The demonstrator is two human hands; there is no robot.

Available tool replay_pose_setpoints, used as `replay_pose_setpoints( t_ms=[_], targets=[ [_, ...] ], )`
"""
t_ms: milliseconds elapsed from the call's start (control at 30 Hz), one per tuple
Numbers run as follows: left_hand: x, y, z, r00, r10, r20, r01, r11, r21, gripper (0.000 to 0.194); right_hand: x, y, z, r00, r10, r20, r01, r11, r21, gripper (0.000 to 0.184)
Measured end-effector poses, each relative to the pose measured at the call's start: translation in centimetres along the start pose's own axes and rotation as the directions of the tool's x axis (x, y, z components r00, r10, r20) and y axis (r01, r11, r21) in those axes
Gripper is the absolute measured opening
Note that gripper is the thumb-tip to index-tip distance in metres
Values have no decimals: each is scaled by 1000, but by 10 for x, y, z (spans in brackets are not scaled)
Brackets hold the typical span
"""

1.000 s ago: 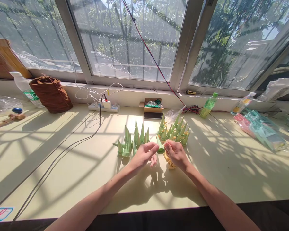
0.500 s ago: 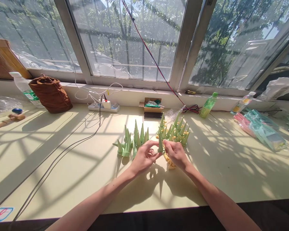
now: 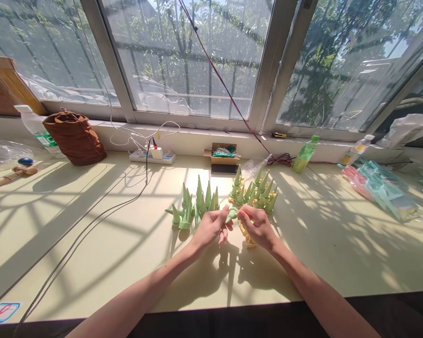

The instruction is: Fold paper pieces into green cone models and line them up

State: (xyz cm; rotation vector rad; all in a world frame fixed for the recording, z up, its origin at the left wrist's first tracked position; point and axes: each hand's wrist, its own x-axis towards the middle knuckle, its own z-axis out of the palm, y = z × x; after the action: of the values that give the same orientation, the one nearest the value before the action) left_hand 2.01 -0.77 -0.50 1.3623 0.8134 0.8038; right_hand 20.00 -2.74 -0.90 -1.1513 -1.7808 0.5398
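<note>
My left hand (image 3: 208, 231) is closed on a small pale green cone (image 3: 231, 215), which lies tilted with its wide end toward the right. Close by that wide end, my right hand (image 3: 257, 227) is pinched shut, and whatever is between its fingertips is too small to make out. Beyond my left hand, several green cones (image 3: 199, 197) stand upright, with a few leaning. Another cluster of green cones (image 3: 260, 188) with yellow parts at their bases stands behind my right hand. Loose yellow pieces (image 3: 247, 238) lie under my right hand, partly covered by it.
Toward the window are a small open cardboard box (image 3: 224, 160), a power strip (image 3: 152, 158) with cables, and a green bottle (image 3: 305, 154). A brown pouch (image 3: 74, 138) stands at left; pink and teal plastic packs (image 3: 380, 188) lie at right. A black cable (image 3: 102, 217) crosses the tabletop.
The cone has gone from upright to tilted, its wide end now turned toward my right hand. My left fingers have shifted their hold on it. The standing clusters look the same.
</note>
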Motion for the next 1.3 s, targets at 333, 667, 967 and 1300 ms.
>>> replay_pose_setpoints(
  t_ms=[333,667,967,1300],
  targets=[
    [-1,6,2,996,-68,62,74,992,-106,51,0,-1,0,1000,-11,16,11,1000,15,38],
    [0,6,0,995,-49,83,60,987,-146,43,0,0,2,1000,-21,8,21,1000,5,39],
    [-1,1,0,998,57,-7,-57,998,32,34,2,-2,5,993,114,-16,-114,993,16,51],
    [-2,1,3,976,166,-140,-140,974,177,44,2,7,10,975,212,-66,-205,973,106,52]
  ],
)
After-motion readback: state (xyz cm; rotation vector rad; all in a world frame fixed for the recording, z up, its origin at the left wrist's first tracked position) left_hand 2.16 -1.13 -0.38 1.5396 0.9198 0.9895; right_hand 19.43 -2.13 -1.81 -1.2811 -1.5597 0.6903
